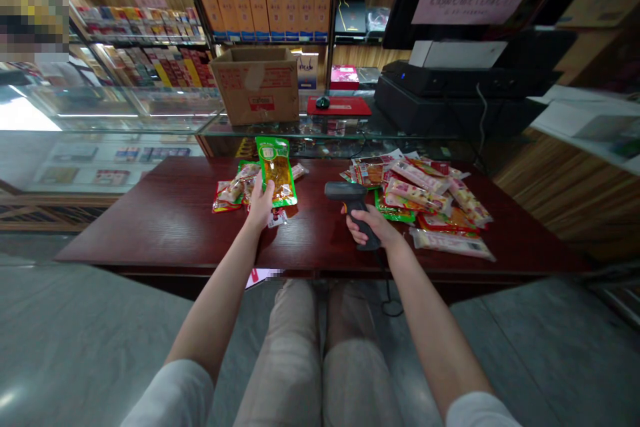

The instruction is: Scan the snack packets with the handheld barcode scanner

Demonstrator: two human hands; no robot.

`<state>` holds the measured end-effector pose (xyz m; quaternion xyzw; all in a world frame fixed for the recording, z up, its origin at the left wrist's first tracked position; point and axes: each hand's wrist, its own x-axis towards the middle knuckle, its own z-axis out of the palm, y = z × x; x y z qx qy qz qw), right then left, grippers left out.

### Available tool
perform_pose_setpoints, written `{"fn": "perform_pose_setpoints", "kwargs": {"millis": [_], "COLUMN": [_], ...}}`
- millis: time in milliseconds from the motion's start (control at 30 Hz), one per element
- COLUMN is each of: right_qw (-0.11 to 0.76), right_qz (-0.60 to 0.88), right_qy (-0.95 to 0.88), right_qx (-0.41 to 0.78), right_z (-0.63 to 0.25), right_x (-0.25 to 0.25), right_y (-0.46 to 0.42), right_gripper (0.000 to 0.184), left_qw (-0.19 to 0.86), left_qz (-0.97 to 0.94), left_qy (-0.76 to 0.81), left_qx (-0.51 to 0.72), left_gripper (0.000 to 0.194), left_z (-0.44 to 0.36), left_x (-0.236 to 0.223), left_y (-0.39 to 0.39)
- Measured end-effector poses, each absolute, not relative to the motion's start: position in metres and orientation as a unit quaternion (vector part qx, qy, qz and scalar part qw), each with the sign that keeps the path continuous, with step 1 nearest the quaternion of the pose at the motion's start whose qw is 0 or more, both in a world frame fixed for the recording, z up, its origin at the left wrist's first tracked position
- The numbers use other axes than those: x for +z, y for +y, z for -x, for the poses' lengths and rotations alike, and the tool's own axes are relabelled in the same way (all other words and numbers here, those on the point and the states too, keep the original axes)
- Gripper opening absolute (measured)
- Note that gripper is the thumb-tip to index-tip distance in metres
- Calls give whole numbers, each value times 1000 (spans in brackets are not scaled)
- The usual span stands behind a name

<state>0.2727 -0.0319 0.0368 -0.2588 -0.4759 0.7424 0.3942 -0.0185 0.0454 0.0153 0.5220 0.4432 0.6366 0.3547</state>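
Observation:
My left hand (261, 203) grips a green-edged snack packet (277, 173) by its lower left side, holding it upright above the table. Its clear front shows brown-yellow food. Just behind and left of that hand lies a small heap of snack packets (231, 192). In my right hand (373, 225) is a black barcode scanner (367, 240), fingers wrapped around its handle and its head pointing left toward the packet. Right of the scanner spreads a larger pile of snack packets (420, 197), some red, some green, some pale and long.
Both piles rest on a dark red wooden table (165, 227). Behind it stand a glass counter (310, 145), an open cardboard box (260, 90), a mouse (323, 102) on a red mat and black checkout equipment (450, 97). The scanner's cable (389, 293) hangs over the front edge.

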Motion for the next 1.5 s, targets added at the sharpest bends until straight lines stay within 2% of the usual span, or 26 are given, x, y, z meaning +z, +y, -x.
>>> {"fn": "perform_pose_setpoints", "kwargs": {"millis": [200, 400, 567, 667, 833, 967, 1167, 1333, 1433, 1500], "right_qw": [417, 500, 565, 600, 648, 672, 669, 647, 652, 654], "right_qz": [258, 265, 299, 310, 348, 415, 477, 476, 479, 478], "right_qy": [-474, -448, -440, -429, -405, -399, -383, -399, -406, -403], "right_qx": [731, 692, 631, 599, 543, 465, 423, 443, 426, 425], "right_z": [-273, -293, -343, -372, -415, -455, -485, -471, -463, -461], "right_x": [37, 44, 58, 64, 63, 60, 63, 63, 61, 60], "right_y": [-31, -28, -38, -48, -57, -45, -8, 10, 13, 12], "right_gripper": [37, 37, 31, 28, 27, 33, 38, 38, 34, 32], "left_qw": [268, 98, -7, -70, -111, -89, 89, 175, 161, 124], "left_qz": [-548, -543, -563, -570, -599, -724, -841, -825, -834, -846], "left_qy": [487, 675, 723, 737, 712, 598, 438, 440, 458, 467], "left_qx": [625, 490, 401, 356, 349, 333, 304, 310, 263, 226], "left_gripper": [54, 62, 68, 64, 51, 38, 28, 46, 61, 61], "left_z": [20, 18, 19, 16, -9, -51, -136, -186, -196, -198], "left_x": [15, 26, 36, 40, 46, 49, 36, 26, 23, 22], "left_y": [42, 28, 21, 17, 10, 10, 46, 88, 102, 104]}}
